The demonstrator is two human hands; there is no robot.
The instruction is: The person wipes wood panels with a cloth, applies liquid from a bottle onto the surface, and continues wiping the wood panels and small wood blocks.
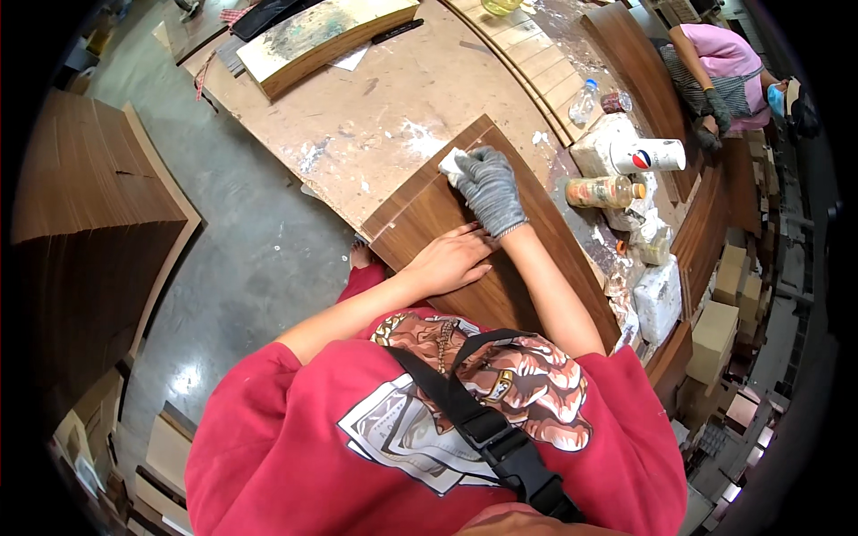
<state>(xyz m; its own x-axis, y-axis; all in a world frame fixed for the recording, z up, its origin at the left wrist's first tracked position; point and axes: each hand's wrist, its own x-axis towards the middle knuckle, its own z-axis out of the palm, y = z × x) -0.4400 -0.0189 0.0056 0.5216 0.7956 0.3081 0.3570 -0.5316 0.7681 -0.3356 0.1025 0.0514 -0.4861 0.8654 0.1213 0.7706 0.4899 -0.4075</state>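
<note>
A dark brown wood-grain board lies slantwise on the workbench in front of me, its near part reaching toward my body. My left hand, bare, rests flat on the board's left side with the fingers stretched toward my right wrist. In a grey knit glove, my right hand is closed on a crumpled white cloth and presses it against the board near the far end. A thin pale line crosses the board there. The gloved palm and part of the cloth are hidden.
On the stained bench a thick curved block lies at the far left. To the right stand a paper cup, a yellowish bottle and a clear bottle. A co-worker bends over boards at far right. Stacked panels stand left.
</note>
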